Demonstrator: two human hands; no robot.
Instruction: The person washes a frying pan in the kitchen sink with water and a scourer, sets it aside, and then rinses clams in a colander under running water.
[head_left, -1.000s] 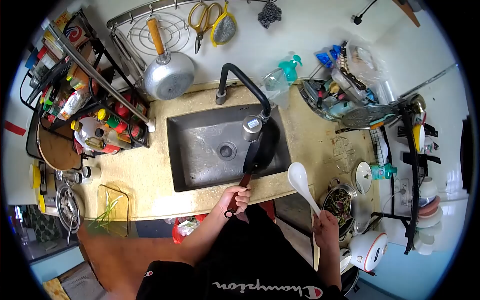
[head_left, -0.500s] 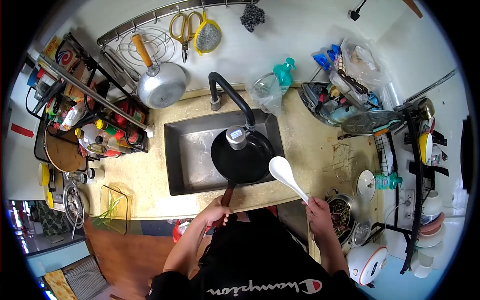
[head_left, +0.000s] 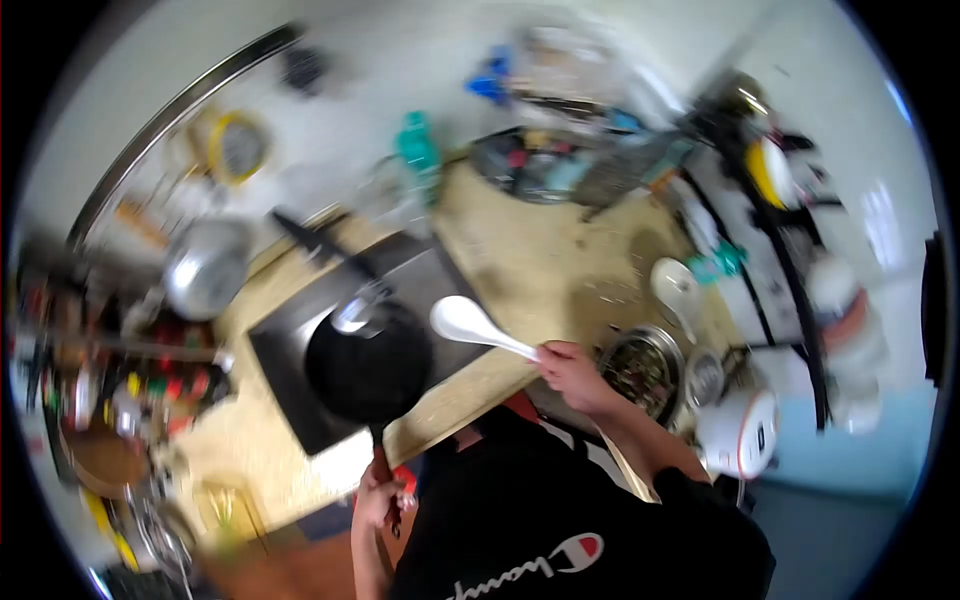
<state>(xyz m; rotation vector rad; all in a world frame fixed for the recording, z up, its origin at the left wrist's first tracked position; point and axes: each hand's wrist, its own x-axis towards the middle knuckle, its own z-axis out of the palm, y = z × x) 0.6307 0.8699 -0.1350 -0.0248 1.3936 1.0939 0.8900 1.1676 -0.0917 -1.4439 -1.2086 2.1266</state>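
My left hand (head_left: 378,497) is closed around the dark wooden handle of a black frying pan (head_left: 368,365). The pan is over the metal sink (head_left: 285,365), below the black faucet (head_left: 325,245). In my right hand (head_left: 572,374) is the handle of a white ladle (head_left: 470,322). The ladle's bowl is to the right of the pan, near the sink's right rim, apart from the pan. Motion blurs the view, so whether water runs from the faucet cannot be made out.
Right of my right hand stands a pot of dark chopped food (head_left: 640,375), with a white rice cooker (head_left: 738,433) beside it. A rack of bottles (head_left: 130,385) is at left. A green bottle (head_left: 417,150) and a dish basket (head_left: 530,165) are behind the sink.
The view has turned and blurred, swinging toward the right side of the counter. Both hands keep their holds on the pan and ladle.
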